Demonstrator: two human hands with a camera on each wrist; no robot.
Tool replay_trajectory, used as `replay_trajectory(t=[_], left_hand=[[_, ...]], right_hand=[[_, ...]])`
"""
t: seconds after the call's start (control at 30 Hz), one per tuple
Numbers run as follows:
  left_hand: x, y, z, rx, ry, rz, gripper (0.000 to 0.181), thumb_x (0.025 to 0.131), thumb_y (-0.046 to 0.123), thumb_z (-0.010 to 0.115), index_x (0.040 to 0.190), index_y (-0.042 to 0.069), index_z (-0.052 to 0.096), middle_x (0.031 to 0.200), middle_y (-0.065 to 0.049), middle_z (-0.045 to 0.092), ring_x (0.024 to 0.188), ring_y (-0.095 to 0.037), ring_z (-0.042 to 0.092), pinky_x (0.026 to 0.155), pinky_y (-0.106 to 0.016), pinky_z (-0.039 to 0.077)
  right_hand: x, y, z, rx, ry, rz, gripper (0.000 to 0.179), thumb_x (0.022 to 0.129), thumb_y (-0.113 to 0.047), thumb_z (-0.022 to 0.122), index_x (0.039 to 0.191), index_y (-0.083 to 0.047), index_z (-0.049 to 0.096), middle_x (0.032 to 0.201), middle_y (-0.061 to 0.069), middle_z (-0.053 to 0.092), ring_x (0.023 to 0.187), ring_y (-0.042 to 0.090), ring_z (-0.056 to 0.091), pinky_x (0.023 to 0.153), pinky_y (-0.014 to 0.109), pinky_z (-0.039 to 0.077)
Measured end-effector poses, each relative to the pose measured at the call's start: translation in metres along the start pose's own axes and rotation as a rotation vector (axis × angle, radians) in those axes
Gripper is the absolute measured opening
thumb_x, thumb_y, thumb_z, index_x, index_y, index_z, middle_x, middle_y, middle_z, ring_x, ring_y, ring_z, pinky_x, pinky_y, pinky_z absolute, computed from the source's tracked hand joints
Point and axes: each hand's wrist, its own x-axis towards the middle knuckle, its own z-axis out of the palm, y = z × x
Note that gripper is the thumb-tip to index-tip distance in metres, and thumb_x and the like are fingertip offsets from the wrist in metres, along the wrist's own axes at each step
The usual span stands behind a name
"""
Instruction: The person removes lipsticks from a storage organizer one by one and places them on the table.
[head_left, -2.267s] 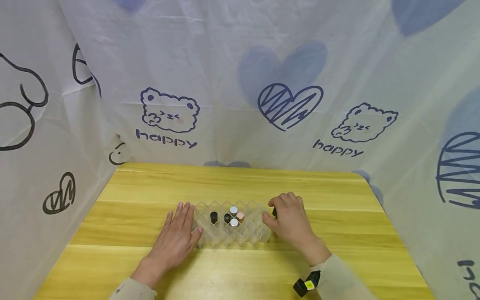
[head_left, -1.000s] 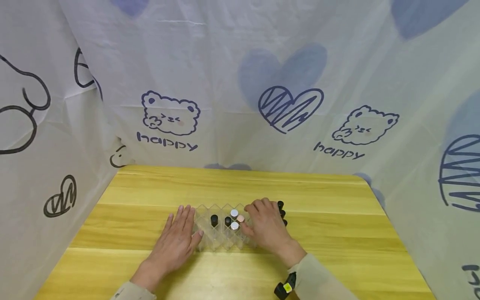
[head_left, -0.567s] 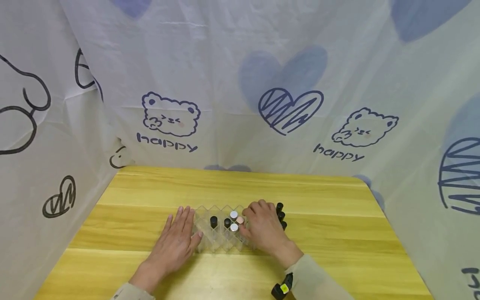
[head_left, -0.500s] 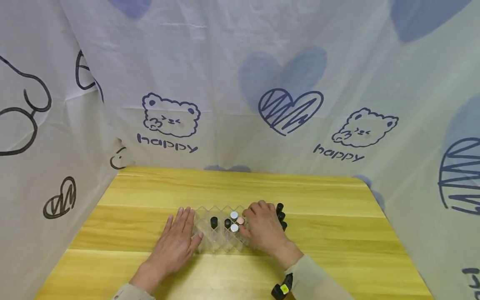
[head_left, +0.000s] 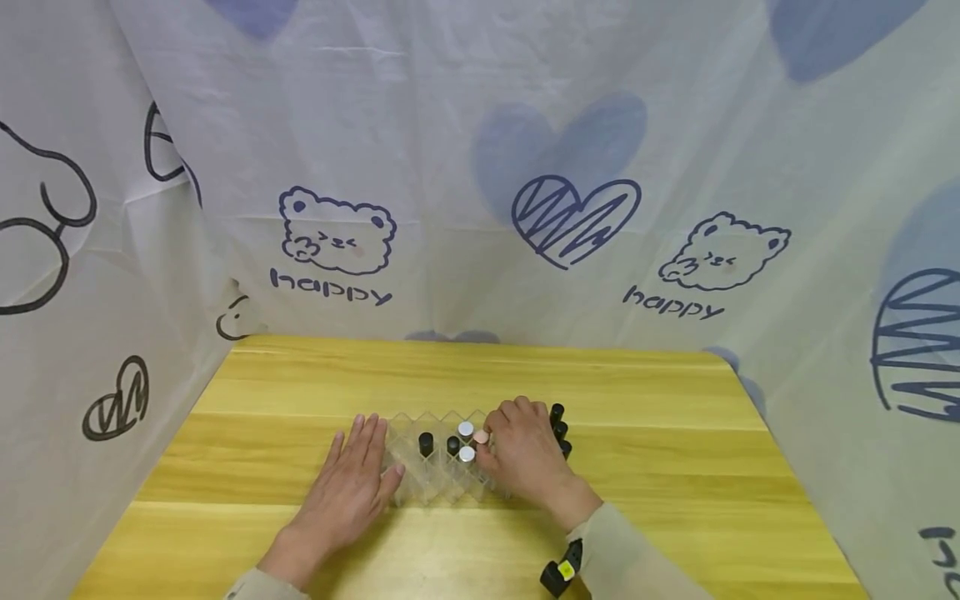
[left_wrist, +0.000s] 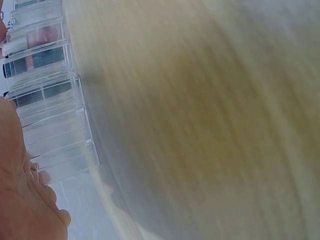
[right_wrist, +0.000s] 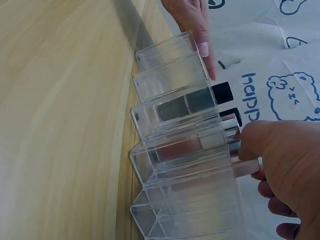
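Note:
A clear plastic lipstick organizer (head_left: 438, 487) with diamond-shaped slots stands on the table. My left hand (head_left: 348, 479) lies with straight fingers along its left end, the thumb over the near corner. My right hand (head_left: 528, 454) reaches over the right part, thumb and index finger pinching a pink-capped lipstick (right_wrist: 246, 168) in its slot. Beside it stand lipsticks with silvery-white caps (head_left: 466, 430) and black caps (head_left: 426, 443). Through the clear wall in the right wrist view, a reddish tube (right_wrist: 180, 149) shows. My right hand hides the organizer's right end in the head view.
Several black-capped tubes (head_left: 559, 430) stand in a row just right of my right hand. The wooden table (head_left: 637, 400) runs back to a printed white cloth (head_left: 450, 275), which also hangs at both sides. A black device (head_left: 558, 571) sits on my right wrist.
My right hand has moved left from the black-capped tubes to the pink-capped lipstick, whose cap now stands slightly higher and further right among its neighbours. My left hand has stayed in place.

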Motion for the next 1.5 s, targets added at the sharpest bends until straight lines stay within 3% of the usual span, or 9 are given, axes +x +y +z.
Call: replay_trajectory(t=[0.47, 0.67, 0.87, 1.07, 1.5], left_hand=[[0.001, 0.0, 0.0, 0.001, -0.006, 0.003, 0.075, 0.114, 0.047, 0.039, 0.165, -0.005, 0.022, 0.172, -0.025, 0.024, 0.162, -0.042, 0.018, 0.13, -0.064, 0.014], [0.0, -0.001, 0.002, 0.001, -0.006, 0.0, 0.075, 0.114, 0.048, 0.039, 0.165, -0.005, 0.022, 0.172, -0.025, 0.025, 0.162, -0.042, 0.019, 0.131, -0.064, 0.014], [0.0, -0.001, 0.002, 0.001, -0.011, -0.003, 0.075, 0.114, 0.047, 0.039, 0.165, -0.005, 0.022, 0.172, -0.025, 0.023, 0.162, -0.042, 0.018, 0.131, -0.064, 0.014], [0.001, -0.001, 0.001, 0.0, -0.009, -0.004, 0.075, 0.114, 0.047, 0.039, 0.165, -0.005, 0.023, 0.172, -0.025, 0.024, 0.162, -0.041, 0.017, 0.131, -0.063, 0.013], [0.001, 0.0, 0.0, 0.007, -0.016, -0.001, 0.075, 0.114, 0.047, 0.039, 0.165, -0.005, 0.022, 0.172, -0.025, 0.024, 0.162, -0.041, 0.016, 0.131, -0.064, 0.014]], right_hand=[[0.0, -0.002, -0.001, 0.016, -0.056, 0.048, 0.017, 0.095, -0.033, 0.077, 0.093, -0.016, 0.074, 0.09, -0.001, 0.067, 0.087, 0.021, 0.056, 0.082, 0.044, 0.047], [0.0, -0.007, -0.001, 0.09, -0.084, 0.098, 0.016, 0.094, -0.031, 0.078, 0.092, -0.015, 0.074, 0.09, -0.001, 0.068, 0.085, 0.02, 0.054, 0.083, 0.045, 0.047], [0.004, -0.008, -0.002, 0.135, -0.11, 0.144, 0.018, 0.089, -0.03, 0.078, 0.089, -0.017, 0.066, 0.086, -0.005, 0.059, 0.081, 0.018, 0.047, 0.085, 0.043, 0.045], [0.007, -0.007, -0.009, 0.092, -0.045, 0.092, 0.017, 0.086, -0.025, 0.077, 0.085, -0.017, 0.063, 0.081, -0.005, 0.055, 0.075, 0.017, 0.042, 0.073, 0.032, 0.035], [0.01, -0.008, -0.016, -0.001, 0.02, -0.015, 0.016, 0.085, -0.023, 0.074, 0.082, -0.015, 0.061, 0.076, -0.004, 0.051, 0.071, 0.017, 0.034, 0.068, 0.03, 0.027]])
